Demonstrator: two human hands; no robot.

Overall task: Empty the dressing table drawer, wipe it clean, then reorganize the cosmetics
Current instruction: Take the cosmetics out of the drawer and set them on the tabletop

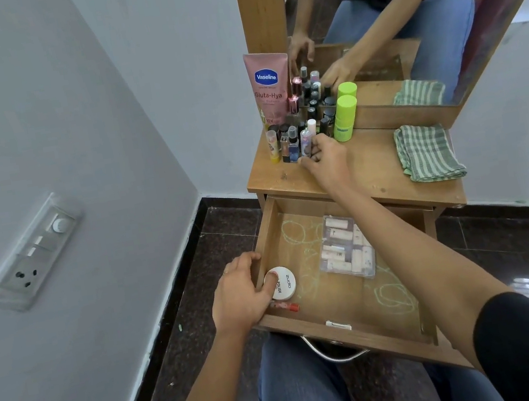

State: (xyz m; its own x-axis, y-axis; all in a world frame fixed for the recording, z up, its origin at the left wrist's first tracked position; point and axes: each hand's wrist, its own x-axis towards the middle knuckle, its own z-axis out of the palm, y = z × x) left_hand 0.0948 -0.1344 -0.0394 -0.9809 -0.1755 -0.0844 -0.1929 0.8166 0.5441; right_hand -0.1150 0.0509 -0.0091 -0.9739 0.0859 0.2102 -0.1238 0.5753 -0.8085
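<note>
The wooden drawer is pulled open below the dressing table top. My left hand grips the drawer's left wall, thumb on a round white nail polish remover tub. A small red stick lies beside the tub. A clear plastic box of lipsticks sits in the drawer's middle. My right hand reaches over the table top, fingers curled at a cluster of small bottles; what it holds is hidden. A pink Vaseline tube and a green-capped bottle stand there.
A folded green striped cloth lies on the table's right side. A mirror stands behind the bottles. Chalk-like scribbles mark the drawer floor. A wall with a switch plate is at the left. My knees are under the drawer.
</note>
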